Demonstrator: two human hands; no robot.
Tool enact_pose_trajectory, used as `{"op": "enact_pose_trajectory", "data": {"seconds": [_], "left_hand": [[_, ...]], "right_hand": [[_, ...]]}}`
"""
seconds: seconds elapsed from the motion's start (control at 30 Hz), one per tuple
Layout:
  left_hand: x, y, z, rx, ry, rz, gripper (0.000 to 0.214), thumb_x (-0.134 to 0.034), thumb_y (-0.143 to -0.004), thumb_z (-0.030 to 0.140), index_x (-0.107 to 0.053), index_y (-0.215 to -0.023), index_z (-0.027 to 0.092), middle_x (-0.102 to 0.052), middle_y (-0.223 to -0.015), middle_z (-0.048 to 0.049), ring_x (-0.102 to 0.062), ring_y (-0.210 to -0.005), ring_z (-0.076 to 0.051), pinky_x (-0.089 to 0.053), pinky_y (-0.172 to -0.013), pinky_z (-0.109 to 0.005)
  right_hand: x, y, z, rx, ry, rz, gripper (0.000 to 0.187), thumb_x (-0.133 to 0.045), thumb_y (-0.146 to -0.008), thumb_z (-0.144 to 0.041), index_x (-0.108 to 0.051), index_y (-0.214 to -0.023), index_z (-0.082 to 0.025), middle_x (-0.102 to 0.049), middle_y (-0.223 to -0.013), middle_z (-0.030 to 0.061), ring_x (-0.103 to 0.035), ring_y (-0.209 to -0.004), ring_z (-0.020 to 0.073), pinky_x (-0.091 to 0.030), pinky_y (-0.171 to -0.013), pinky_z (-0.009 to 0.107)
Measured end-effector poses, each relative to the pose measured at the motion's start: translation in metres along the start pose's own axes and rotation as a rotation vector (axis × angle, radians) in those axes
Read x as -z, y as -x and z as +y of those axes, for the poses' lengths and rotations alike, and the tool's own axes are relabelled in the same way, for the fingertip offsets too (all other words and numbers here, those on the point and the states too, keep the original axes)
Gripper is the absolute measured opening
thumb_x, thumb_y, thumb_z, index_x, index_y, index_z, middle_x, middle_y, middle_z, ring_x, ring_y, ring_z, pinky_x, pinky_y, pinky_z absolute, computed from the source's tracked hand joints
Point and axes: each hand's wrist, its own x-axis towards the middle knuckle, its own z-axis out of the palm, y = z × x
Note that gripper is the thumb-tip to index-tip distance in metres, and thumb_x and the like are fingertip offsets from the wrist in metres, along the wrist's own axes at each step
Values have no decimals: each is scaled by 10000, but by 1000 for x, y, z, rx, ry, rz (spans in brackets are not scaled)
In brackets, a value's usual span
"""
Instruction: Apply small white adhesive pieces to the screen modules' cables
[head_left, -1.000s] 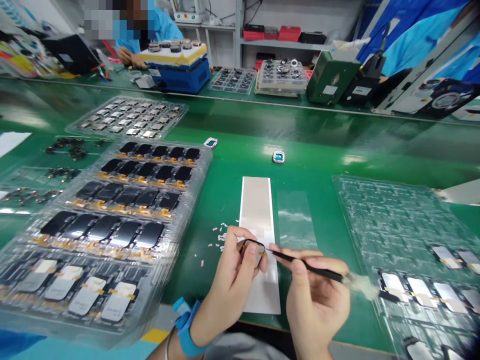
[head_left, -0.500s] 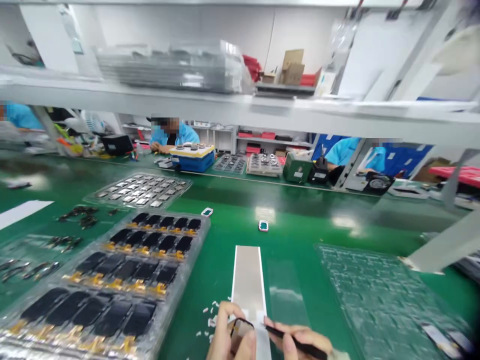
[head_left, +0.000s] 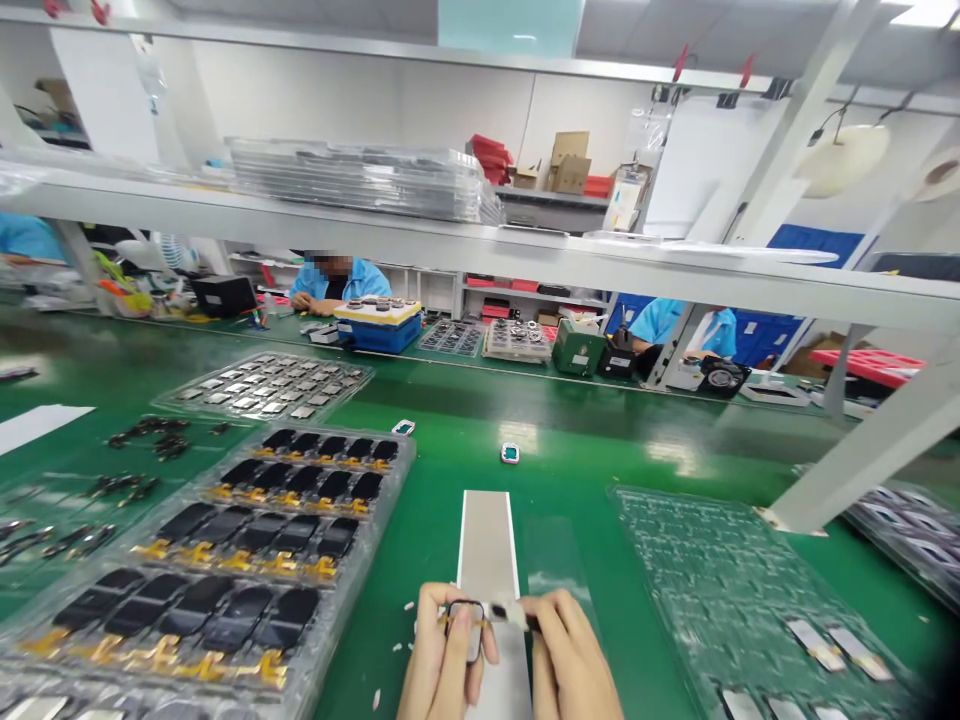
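Observation:
In the head view my left hand [head_left: 439, 650] is closed around a small watch-size screen [head_left: 466, 628], a rounded rectangle with a black edge and a greyish back. A pale strip with a dark patch [head_left: 501, 610] stretches from the screen's right side to my right hand [head_left: 566, 650], whose fingertips pinch its end. Something dark shows under the right fingertips; I cannot make out what. Below both hands lies a long beige sheet with white edges [head_left: 487, 540]. Small white scraps [head_left: 397, 647] are scattered to its left.
At left stands a clear tray of black screens [head_left: 300, 545], with a tray of metal parts [head_left: 262, 385] behind. A clear tray [head_left: 720, 590] with several pale pieces lies right. Two small framed parts, one a teal-centred piece [head_left: 510, 454], sit ahead. A shelf post [head_left: 840, 475] rises at right.
The black tweezers seen in my right hand no longer show clearly. That hand has turned and now pinches the pale strip beside the screen. The left hand has raised the screen slightly; the camera has tilted up.

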Motion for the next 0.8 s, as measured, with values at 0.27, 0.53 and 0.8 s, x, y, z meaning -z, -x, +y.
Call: {"op": "enact_pose_trajectory", "data": {"seconds": [0.27,0.53,0.8], "left_hand": [[-3,7,18,-40,19,-28,351,-435,-989,558,-429,-932,212,-603,-703,25,-383,-484,-77,-315,-498,-208],[-1,7,18,-16,74,-41,363,-432,-985,573,-419,-942,213,-615,-704,21,-379,-469,-67,-301,-489,-206],[-2,5,13,-19,125,-52,402,-447,-963,609,-415,-913,212,-614,-655,27,-348,-423,-52,-254,-456,-202]], "right_hand": [[4,-4,2,35,214,-242,335,-385,-908,-80,-634,-1088,-212,-590,-935,73,-631,-883,233,-555,-784,361],[55,-66,-31,193,272,-103,254,-478,-939,-245,-612,-1153,-223,-623,-1034,85,-632,-955,247,-551,-818,405],[148,-281,-90,307,527,515,555,-687,-828,-207,-511,-1322,-23,-514,-1240,245,-619,-1034,241,-501,-854,366]]}}
